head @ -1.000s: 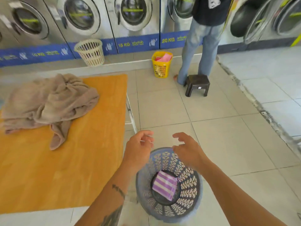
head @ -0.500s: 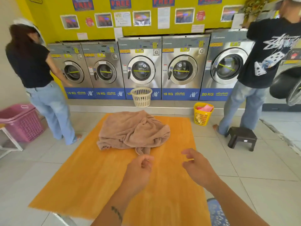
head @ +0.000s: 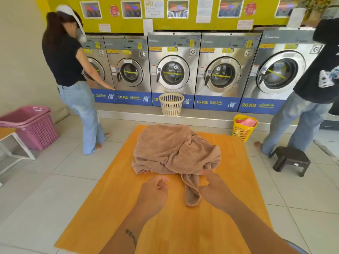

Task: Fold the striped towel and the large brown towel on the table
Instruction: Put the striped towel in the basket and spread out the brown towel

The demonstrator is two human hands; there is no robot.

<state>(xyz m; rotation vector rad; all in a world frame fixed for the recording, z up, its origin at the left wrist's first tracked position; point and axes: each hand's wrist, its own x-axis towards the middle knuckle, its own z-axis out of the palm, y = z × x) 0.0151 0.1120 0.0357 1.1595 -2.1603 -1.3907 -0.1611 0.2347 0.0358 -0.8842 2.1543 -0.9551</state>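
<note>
Brown towel (head: 176,151): crumpled on our orange table (head: 128,208).
Left hand (head: 155,189): fingers curled, empty.
Right hand (head: 213,187): at towel's edge; we can't tell grip.

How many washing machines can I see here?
5 in one row at the wall: first washer half behind the left person, second, third, fourth, fifth. Others may hide behind the right person.
</note>
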